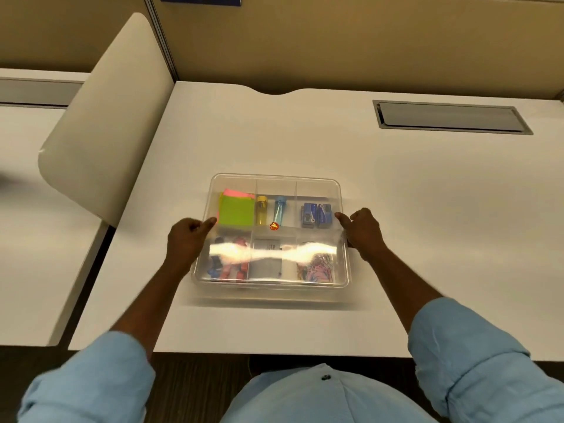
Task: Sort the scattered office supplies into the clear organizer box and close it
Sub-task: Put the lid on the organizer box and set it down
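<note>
At the middle of the white surface (396, 209) sits the clear organizer box (271, 184), and I have a hand on each side so the lid (274, 190) seats evenly. My left hand (186, 239) and right hand (363, 230) each keep a curled grip, thumbs pressing the lid's edges. Through the plastic I see green sticky notes (236, 210), two small tubes, blue staple boxes (316, 214) and coloured clips, sorted by compartment.

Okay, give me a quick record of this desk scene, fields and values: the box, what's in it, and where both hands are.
box: clear organizer box on white desk, lid on
far row: sticky notes; yellow tube and blue tube; blue staple boxes
near row: contents blurred by glare
left hand: on box's left edge
right hand: on box's right edge
loose items on desk: none visible
</note>
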The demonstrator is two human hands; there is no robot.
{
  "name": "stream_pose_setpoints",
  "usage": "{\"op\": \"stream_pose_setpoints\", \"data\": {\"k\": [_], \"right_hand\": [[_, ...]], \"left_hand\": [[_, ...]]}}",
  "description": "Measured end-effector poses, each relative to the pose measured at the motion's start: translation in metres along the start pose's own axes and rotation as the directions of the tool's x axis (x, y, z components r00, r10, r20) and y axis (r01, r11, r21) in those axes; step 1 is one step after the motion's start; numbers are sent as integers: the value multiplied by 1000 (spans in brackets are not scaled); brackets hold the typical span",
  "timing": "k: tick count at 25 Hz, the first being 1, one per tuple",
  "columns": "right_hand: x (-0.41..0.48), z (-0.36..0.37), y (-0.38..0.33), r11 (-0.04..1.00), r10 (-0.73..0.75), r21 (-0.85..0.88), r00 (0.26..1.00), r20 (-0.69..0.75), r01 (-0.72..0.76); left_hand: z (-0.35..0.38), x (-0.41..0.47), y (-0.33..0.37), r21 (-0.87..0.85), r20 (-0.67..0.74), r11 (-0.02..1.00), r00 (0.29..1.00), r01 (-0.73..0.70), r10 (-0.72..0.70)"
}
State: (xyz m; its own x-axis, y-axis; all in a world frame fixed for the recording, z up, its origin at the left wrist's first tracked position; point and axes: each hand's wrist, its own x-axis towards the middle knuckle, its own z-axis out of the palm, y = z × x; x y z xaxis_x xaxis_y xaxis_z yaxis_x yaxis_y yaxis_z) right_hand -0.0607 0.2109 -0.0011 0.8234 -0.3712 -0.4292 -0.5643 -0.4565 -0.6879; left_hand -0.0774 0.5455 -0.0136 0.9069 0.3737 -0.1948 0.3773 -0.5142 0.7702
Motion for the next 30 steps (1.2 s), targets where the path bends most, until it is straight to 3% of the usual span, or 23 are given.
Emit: {"op": "stream_pose_setpoints", "data": {"k": [5,8,11,14,17,20,30], "right_hand": [[-17,19,11,997,-77,-29,990,-117,75],[-16,16,18,997,1,76,999,-46,3],[-36,1,32,971,118,193,986,120,-140],[-66,-16,50,924,192,246,912,363,-292],[-80,-22,62,796,198,408,829,524,-448],[-82,-21,66,680,205,527,823,530,-509],[-89,-13,68,686,151,593,880,451,-421]], "left_hand": [[-8,-58,-15,-114,-25,981,987,156,-160],[-11,-80,-23,-279,14,926,966,253,-260],[-11,-99,-32,-558,121,754,933,347,-340],[-8,-109,-36,-744,206,535,900,399,-385],[-4,-110,-36,-758,187,523,897,391,-400],[-4,-109,-32,-775,200,488,888,402,-414],[9,-109,-24,-823,132,437,870,363,-475]]}}
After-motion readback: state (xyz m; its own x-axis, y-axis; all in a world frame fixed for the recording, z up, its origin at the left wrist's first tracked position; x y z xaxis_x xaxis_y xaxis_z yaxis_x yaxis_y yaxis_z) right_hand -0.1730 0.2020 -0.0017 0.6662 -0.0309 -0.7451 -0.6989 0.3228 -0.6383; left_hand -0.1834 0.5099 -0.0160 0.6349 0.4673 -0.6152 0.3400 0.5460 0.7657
